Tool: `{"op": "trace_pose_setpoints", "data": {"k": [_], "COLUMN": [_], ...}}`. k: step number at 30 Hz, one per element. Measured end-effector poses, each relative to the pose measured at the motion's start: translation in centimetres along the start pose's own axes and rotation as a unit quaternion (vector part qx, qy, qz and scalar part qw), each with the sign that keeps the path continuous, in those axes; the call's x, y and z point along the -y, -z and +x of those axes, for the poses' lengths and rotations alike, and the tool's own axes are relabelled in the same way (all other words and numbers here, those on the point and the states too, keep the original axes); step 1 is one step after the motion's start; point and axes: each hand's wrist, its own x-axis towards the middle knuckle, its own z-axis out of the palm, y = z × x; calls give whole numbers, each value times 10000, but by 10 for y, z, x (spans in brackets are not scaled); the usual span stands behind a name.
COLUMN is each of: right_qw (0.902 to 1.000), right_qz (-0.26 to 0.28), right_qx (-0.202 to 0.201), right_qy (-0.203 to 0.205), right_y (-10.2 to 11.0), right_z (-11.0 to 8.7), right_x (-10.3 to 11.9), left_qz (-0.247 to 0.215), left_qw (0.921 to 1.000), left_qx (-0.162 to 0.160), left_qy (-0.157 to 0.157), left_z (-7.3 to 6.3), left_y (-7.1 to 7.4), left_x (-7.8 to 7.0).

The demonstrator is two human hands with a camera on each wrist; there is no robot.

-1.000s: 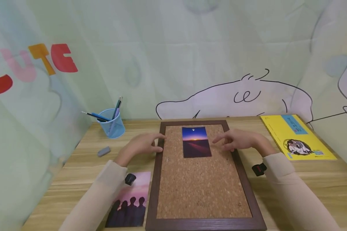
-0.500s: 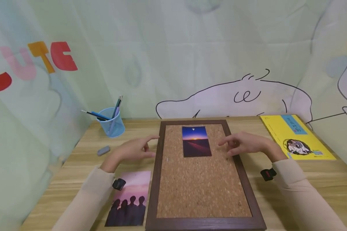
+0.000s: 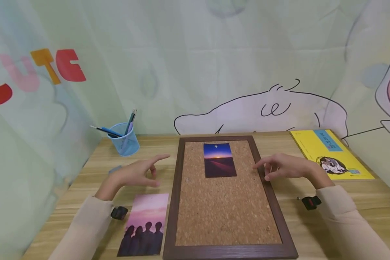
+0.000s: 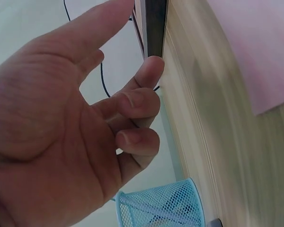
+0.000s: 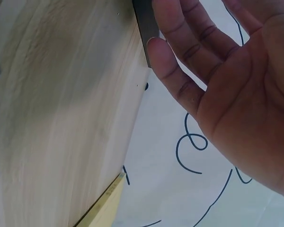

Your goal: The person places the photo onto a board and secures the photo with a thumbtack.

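A cork board (image 3: 227,213) with a dark brown frame lies flat on the table. Near its top a sunset photo (image 3: 219,160) is fixed by a small pin at its upper edge. My left hand (image 3: 133,175) hovers left of the board, index finger extended, the other fingers loosely bent, holding nothing. Over the board's right frame edge is my right hand (image 3: 284,167), its fingers relaxed and nothing in them. Below the left hand a pink photo (image 3: 146,224) with dark silhouettes of people lies beside the board; its corner also shows in the left wrist view.
At the back left stands a blue mesh cup (image 3: 125,141) with pencils and pens. A grey eraser (image 3: 115,169) is partly covered by the left hand. To the right lies a yellow book (image 3: 331,155). A printed curtain (image 3: 195,72) hangs behind the table.
My left hand has drawn away from the board's left frame, moving left and slightly down. The right hand has shifted right, away from the sunset photo. Both photos stay where they were.
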Motion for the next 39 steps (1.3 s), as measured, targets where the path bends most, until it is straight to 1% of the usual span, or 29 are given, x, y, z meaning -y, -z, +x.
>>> {"op": "trace_pose_setpoints", "data": {"k": [2,4,8,10,15,17,21,27,33,36,39], "right_qw": [10000,10000,9997,9996,9993,9988,9977,9978,9975,9976,9980], "right_qz": [58,84,164,199,331,417,543,549,564,537,488], "right_qx": [14,2,-1,32,166,246,377,379,418,427,408], "right_qy": [20,-6,-160,-174,-38,-72,-129,53,-6,40,48], "right_y": [0,0,1,1,1,0,-1,-5,-7,-7,-9], "right_z": [-5,-9,-16,-19,-25,-28,-34,-43,-53,-57,-60], "right_x": [0,1,1,-1,-11,-14,-19,-25,-32,-34,-34], "left_qz": [-50,-124,-215,-201,-87,-56,-137,-361,-245,-196,-177], "left_qw": [10000,9999,9997,9997,9998,9998,9995,9985,9987,9985,9984], "left_qx": [38,68,105,111,145,184,290,386,417,460,510], "left_qy": [-36,-8,41,45,52,74,75,144,166,216,188], "left_z": [-2,-4,-8,-10,-14,-15,-19,-26,-32,-34,-36], "left_y": [0,1,3,3,4,4,1,-5,-9,-11,-13], "left_x": [1,1,0,1,3,4,5,6,8,10,12]}}
